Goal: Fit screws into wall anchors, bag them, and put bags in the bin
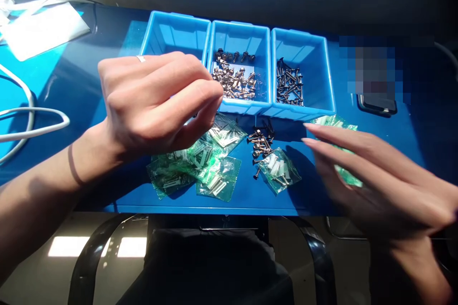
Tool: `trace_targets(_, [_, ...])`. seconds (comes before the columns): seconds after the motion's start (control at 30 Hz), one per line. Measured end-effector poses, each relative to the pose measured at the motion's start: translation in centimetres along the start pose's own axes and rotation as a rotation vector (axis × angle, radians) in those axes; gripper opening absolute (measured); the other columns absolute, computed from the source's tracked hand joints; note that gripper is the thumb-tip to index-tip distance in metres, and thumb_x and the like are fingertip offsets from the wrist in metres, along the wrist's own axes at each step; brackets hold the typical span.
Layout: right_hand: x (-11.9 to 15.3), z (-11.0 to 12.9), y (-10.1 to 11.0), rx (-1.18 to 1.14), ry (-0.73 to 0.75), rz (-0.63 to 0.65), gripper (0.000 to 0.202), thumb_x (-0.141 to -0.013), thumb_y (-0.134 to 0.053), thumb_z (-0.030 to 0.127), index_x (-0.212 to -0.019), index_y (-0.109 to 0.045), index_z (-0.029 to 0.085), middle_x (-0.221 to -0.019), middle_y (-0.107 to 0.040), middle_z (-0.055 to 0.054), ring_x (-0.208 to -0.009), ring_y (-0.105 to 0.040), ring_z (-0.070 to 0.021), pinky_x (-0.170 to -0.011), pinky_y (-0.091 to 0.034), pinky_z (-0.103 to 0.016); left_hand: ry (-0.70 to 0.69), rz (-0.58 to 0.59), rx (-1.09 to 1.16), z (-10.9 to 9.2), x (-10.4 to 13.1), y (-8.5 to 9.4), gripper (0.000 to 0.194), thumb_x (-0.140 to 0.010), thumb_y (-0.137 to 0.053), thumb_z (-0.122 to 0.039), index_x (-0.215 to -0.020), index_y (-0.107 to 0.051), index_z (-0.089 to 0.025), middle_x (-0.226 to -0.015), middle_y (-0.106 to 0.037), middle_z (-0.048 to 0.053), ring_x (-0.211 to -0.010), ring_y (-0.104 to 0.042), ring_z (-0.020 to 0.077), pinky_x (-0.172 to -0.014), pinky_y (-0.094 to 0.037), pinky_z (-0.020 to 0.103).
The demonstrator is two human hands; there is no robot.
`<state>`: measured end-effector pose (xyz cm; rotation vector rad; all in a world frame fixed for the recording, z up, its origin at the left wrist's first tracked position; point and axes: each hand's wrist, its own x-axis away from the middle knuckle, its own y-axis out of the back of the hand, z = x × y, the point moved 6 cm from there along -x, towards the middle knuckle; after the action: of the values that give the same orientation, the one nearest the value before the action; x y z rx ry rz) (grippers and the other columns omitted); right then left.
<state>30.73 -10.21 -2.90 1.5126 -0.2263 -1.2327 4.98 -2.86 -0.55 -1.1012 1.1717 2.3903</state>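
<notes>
My left hand (161, 100) is raised over the left bin and the plastic packets, its fingers curled together. Whatever they may hold is hidden. My right hand (379, 176) is at the right, fingers stretched out, nothing visible in them. Between the hands lies a loose pile of screws (261, 143), some dark, some shiny. A small clear green packet (279, 170) with white plugs and screws touches the pile's lower end. Several similar packets (218, 183) lie heaped below my left hand. More green packets (336, 121) are partly covered by my right hand.
Three blue bins stand in a row: a left bin (179, 18), a middle bin (241, 28) with shiny hex-head screws (234, 81), and a right bin (311, 43) with black screws (289, 83). A phone (377, 104) lies right. White cables (32, 109) and paper (46, 31) lie left.
</notes>
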Motion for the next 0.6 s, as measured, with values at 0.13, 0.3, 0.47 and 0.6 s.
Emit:
trace_targets(0.13, [1.3,-1.1,1.3,-0.017,-0.019,0.042,0.06,-0.077,-0.087,0.003,-0.131,-0.074,0.026,-0.123,-0.079,-0.006,-0.104,-0.079,-0.0228,-0.094,-0.066,-0.04,-0.028,-0.011,0.015,0.1,0.1,0.0,0.018,-0.087,-0.07,-0.026,-0.101,-0.07,-0.016,-0.077,-0.068,-0.001,-0.061,-0.061,0.0093,-0.051,-0.033,0.023])
trace_targets(0.3, [2.1,1.1,-1.0,-0.027,0.105,0.23,0.058,-0.083,-0.089,0.024,-0.137,-0.069,0.013,-0.138,-0.072,-0.014,-0.13,-0.07,-0.0298,-0.113,-0.062,-0.047,-0.016,0.03,0.011,0.1,-0.1,0.1,0.017,-0.089,-0.07,-0.025,-0.103,-0.069,-0.016,-0.079,-0.07,0.0,-0.063,-0.061,0.0097,-0.053,-0.036,0.023])
trace_targets(0.47, [1.3,3.0,-2.9,-0.052,0.14,0.203,0.055,-0.085,-0.087,0.017,-0.136,-0.069,0.008,-0.139,-0.071,-0.016,-0.134,-0.068,-0.028,-0.115,-0.062,-0.043,0.01,0.048,0.031,0.0,-0.1,0.3,0.019,-0.085,-0.073,-0.024,-0.102,-0.071,-0.015,-0.079,-0.072,0.002,-0.063,-0.062,0.0115,-0.052,-0.039,0.025])
trace_targets(0.6, [1.5,3.4,-2.9,-0.039,0.171,0.117,0.059,-0.08,-0.085,0.005,-0.137,-0.069,0.008,-0.139,-0.071,-0.014,-0.135,-0.068,-0.0281,-0.115,-0.062,-0.039,0.001,0.039,0.04,-0.1,-0.3,0.5,0.018,-0.083,-0.073,-0.021,-0.1,-0.072,-0.015,-0.078,-0.073,0.003,-0.061,-0.063,0.0133,-0.048,-0.04,0.027])
